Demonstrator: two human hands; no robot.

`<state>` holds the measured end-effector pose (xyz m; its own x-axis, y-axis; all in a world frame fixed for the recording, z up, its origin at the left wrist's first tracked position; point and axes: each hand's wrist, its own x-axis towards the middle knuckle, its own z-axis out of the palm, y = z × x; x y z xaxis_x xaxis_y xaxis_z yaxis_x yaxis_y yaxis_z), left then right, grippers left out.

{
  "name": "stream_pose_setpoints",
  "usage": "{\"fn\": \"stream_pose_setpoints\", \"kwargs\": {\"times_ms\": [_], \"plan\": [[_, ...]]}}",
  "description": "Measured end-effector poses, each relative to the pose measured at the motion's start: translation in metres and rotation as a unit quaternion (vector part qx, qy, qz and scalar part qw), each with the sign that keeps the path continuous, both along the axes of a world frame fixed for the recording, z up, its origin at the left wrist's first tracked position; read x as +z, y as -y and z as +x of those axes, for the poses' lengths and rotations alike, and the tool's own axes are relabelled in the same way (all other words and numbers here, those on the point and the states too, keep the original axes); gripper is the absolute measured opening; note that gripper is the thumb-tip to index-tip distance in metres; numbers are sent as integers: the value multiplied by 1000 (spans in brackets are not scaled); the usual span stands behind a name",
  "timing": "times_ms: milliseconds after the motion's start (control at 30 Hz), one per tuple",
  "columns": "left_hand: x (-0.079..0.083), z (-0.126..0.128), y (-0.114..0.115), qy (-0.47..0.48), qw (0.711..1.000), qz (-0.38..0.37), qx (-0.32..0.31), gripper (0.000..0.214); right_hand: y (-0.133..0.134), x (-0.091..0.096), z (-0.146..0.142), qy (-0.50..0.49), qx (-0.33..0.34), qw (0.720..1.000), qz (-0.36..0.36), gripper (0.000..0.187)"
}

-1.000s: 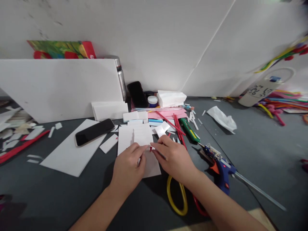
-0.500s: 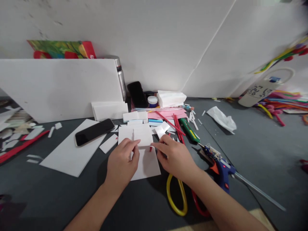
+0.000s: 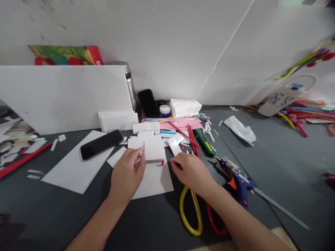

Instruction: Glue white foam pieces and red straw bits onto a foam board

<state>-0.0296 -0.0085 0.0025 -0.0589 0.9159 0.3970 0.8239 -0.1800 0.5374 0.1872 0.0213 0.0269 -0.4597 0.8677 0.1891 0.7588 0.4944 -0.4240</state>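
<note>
At the bottom of the frame, right of the middle, a yellow loop handle (image 3: 182, 209) and a red loop handle (image 3: 218, 232) lie on the dark table (image 3: 39, 216). The right arm covers part of the red one.

The left hand (image 3: 128, 172) is just left of the middle. Its pointer finger and thumb are a little bit apart, by the left edge of a small white card (image 3: 154, 148). I cannot tell if they touch it. The right hand (image 3: 192, 170) is just right of the middle, with its fingers curled in. I cannot tell if its fingertips press together.

The small white card sits in the middle of the frame, on top of a white sheet (image 3: 154, 179). A tiny red bit (image 3: 162, 162) is at its near right corner, between the two hands.

On the lower right is a blue glue gun (image 3: 242, 186). On the left, a phone (image 3: 101, 144) lies on big white paper (image 3: 70, 170). Right of the middle are a green cutter (image 3: 206, 143) and thin red sticks (image 3: 193, 139).

Farther up, pink paper (image 3: 183, 124) lies in the middle. A big white board (image 3: 65, 94) stands at the upper left, with a silver bottle (image 3: 131, 87) by its right edge.
</note>
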Motion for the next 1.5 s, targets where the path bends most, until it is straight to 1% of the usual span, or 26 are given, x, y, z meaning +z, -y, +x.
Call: {"fn": "stream_pose_setpoints", "kwargs": {"times_ms": [200, 333, 500, 767, 1000, 1200, 1333, 1500], "plan": [[0, 1, 0, -14, 1000, 13, -2, 28, 0, 0, -1, -54, -10, 998, 12, 14], [0, 2, -1, -12, 1000, 18, -6, 29, 3, -3, -7, -87, 19, 996, 24, 18], [1, 2, 0, -4, 1000, 19, -1, 26, 5, -6, -10, -95, 34, 994, 35, 21], [1, 1, -1, 4, 1000, 10, 5, 27, 6, -3, -9, -88, 46, 994, 41, 22], [0, 2, 0, -2, 1000, 23, -4, 28, 3, -1, -4, -96, 12, 994, 51, 22], [-1, 4, 2, -10, 999, 40, -20, 30, 0, 0, -3, -88, 5, 995, 42, 18], [3, 3, 3, 17, 998, 60, -6, 32, -2, -1, 0, -87, -23, 994, 54, 18], [5, 1, 1, 59, 995, 70, 30, 32, -6, 7, 8, -85, -70, 992, 69, 18]]}}
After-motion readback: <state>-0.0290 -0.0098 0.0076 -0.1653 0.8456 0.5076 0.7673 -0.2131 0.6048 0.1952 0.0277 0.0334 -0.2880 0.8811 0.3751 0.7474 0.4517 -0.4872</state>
